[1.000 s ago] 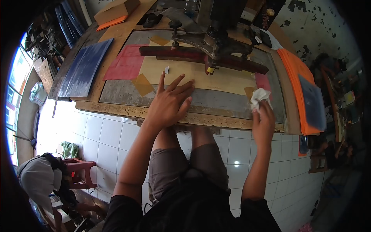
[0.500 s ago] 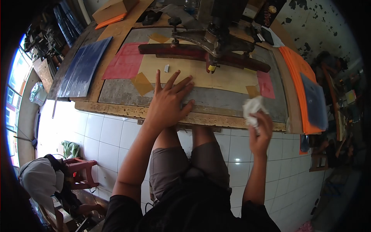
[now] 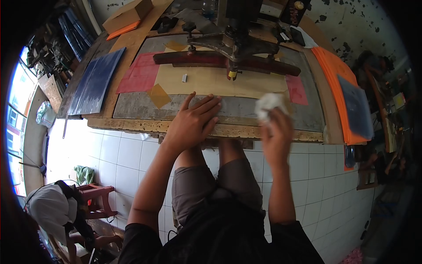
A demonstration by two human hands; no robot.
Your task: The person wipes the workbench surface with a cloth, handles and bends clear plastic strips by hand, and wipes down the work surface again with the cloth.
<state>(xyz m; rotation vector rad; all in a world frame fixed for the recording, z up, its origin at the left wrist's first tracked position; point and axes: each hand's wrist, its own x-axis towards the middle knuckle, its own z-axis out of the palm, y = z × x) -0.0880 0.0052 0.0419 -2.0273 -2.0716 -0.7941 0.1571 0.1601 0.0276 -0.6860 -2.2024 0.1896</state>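
My left hand lies open on the grey metal plate near its front edge, fingers pointing away from me, the tips just short of the pale yellow sheet. In my right hand is a crumpled white cloth, blurred by motion, over the plate's front right part. A small white piece rests on the yellow sheet. Above that sheet runs the dark red bar of a press, hiding part of it. Pink-red sheets and brown tape-like pieces lie at its sides.
Blue sheets lie at the left of the table. On the right sit orange sheets topped by a clear bluish sheet. A cardboard box stands at the back left. Another person bends beside a red stool at lower left.
My right hand has swept left with the white cloth. My left hand has drawn back toward the front edge, off the yellow sheet, its fingers closer together. The whole view has shifted slightly.
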